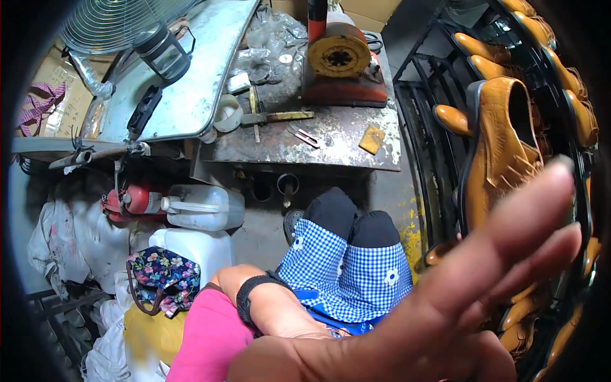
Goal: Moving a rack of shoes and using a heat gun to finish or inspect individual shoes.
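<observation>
Close to the camera, my left hand (420, 305) is raised with its palm showing and long fingers stretched toward the upper right. It is large and slightly blurred. Its forearm, with a black band near the pink sleeve, comes from the lower left. Just beyond the fingertips is a tan leather lace-up shoe (493, 134), heel up, with a dark sole edge and loose laces. It looks nearer than the racked shoes. Its toe end is hidden behind my left hand. Only a bit of fingertip at the shoe's lower left edge suggests my right hand (459, 236) gripping it; the rest is hidden.
Black racks (433, 146) of tan shoes line the right. Ahead, a worn workbench (235, 151) carries a red-based machine (344, 89), snips (303, 136) and a yellow block (372, 139). Left are a metal-topped table (197, 76), mug (162, 54), wire fan (105, 22), plastic jugs (207, 207) and floral bag (164, 275).
</observation>
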A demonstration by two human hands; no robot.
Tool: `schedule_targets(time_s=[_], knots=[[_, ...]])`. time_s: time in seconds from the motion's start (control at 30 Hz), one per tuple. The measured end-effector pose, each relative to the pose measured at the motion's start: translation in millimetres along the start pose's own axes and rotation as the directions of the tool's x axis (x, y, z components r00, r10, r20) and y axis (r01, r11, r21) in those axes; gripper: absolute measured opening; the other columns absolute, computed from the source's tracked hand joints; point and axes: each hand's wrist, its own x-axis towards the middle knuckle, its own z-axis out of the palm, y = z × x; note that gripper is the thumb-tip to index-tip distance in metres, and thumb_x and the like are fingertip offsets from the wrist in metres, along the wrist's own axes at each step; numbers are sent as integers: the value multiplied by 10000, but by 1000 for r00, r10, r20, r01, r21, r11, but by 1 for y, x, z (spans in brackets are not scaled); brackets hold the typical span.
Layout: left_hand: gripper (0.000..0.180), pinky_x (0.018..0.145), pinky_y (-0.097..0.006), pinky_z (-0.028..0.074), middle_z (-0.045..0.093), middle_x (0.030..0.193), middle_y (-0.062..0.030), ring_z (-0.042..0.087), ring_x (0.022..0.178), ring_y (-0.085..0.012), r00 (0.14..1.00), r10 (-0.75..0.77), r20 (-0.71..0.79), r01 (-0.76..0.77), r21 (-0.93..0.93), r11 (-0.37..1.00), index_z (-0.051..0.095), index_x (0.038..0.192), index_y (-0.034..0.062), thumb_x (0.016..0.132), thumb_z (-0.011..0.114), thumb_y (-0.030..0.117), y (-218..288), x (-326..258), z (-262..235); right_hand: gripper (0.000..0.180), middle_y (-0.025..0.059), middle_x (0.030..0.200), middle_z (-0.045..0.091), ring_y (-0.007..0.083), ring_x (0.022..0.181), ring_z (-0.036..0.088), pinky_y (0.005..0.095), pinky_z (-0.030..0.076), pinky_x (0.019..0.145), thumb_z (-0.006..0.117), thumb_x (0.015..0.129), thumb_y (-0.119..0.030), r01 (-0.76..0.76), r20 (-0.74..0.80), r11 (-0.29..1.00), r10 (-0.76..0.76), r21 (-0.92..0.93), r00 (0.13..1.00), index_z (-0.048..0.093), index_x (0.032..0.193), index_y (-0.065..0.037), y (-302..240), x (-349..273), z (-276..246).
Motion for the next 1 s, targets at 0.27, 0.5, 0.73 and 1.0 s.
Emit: schedule_targets(time_s=[0.27,0.5,0.73,1.0], knots=[[1083,598,-378,480,53,1514,-147,515,1016,-366,996,46,-81,-39,87,995,-68,1462,103,751,609,562,26,19,-20,437,89,1133,599,207,966,596,325,523,801,559,898,-350,-153,-163,986,139,-72,977,516,1238,-80,39,47,33],[1042,556,-349,445,111,1510,-151,545,943,-332,962,55,-267,-8,175,985,-19,1471,92,764,604,536,50,26,-37,471,66,1096,621,222,911,633,405,569,620,569,855,-438,-146,-159,965,112,-219,981,542,1180,-99,57,86,42],[405,309,-207,268,599,834,-155,332,325,-89,740,169,-651,258,507,823,482,1127,-24,973,286,295,107,-29,-160,397,66,994,654,212,841,651,387,570,554,562,866,-406,-212,-95,964,199,-158,975,586,1111,-94,98,100,68],[235,417,-204,331,588,592,-20,455,447,-41,710,330,-622,682,724,-104,612,990,0,953,447,162,100,-114,-244,430,117,1097,613,209,899,637,356,560,681,584,884,-283,-19,49,936,38,-351,998,517,1212,-14,115,131,74]])
